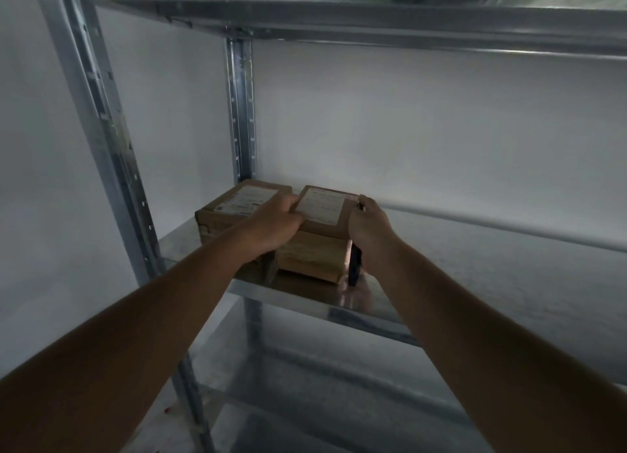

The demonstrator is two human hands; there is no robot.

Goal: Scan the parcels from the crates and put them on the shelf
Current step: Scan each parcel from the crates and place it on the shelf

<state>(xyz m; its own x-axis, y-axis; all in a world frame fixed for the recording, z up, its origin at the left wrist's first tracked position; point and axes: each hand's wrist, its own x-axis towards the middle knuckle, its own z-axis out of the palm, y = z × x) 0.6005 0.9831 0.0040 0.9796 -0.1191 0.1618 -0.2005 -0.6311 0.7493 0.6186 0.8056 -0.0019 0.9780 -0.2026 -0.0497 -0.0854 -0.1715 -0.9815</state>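
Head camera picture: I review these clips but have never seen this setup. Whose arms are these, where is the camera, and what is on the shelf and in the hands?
The camera is worn on a person's head, looking forward and down, so the two bare arms are that person's own. In front stands a metal shelf. On it sit two cardboard parcels with white labels on top. The left hand grips the right parcel at its left edge. The right hand is at that parcel's right side and also holds a dark object, perhaps a scanner; it is too blurred to tell. The left parcel stands right beside it.
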